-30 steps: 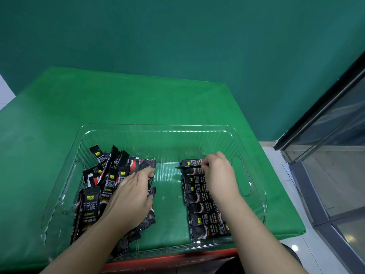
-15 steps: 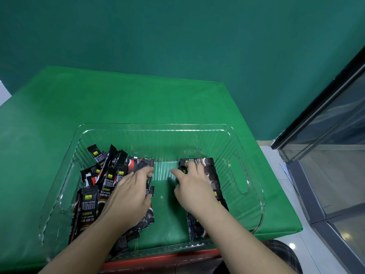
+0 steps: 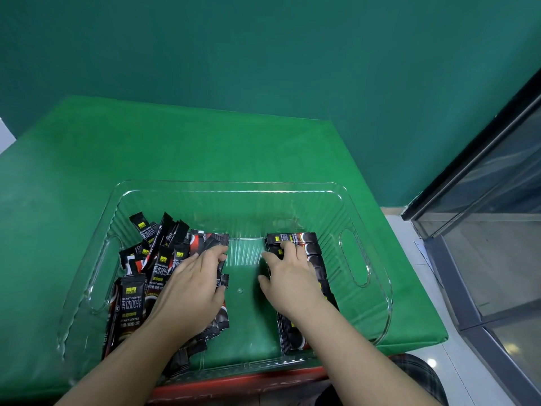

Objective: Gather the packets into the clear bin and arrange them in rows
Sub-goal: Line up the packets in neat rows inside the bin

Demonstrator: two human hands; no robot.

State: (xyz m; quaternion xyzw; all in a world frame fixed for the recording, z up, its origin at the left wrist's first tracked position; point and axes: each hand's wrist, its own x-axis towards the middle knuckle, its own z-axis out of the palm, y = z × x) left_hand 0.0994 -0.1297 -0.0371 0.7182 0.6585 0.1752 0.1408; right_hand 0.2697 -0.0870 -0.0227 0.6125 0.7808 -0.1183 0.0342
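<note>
Clear plastic bin (image 3: 364,291): it sits on the green worktop (image 3: 205,153) close to the near edge; I judge a hard sideways push could slide it towards me.
Loose heap (image 3: 152,268): black packets lie jumbled in the bin's left half, several tilted against each other; I expect them to spill into the bare middle strip if I drag carelessly.
Left hand (image 3: 191,288): it lies flat on the heap, grip wide and fingers straight, holding nothing that I can see; pressing while pulling could fan out several packets at once.
Middle strip: bare between the two groups; stray packets here would block a second row.
Right hand (image 3: 288,273): fingers lightly bent, pressing on the row, grip loose and pinching nothing visible.
Finished row (image 3: 295,238): packets stacked edge to edge in the right half; I think a slip here could skew or overlap them.
</note>
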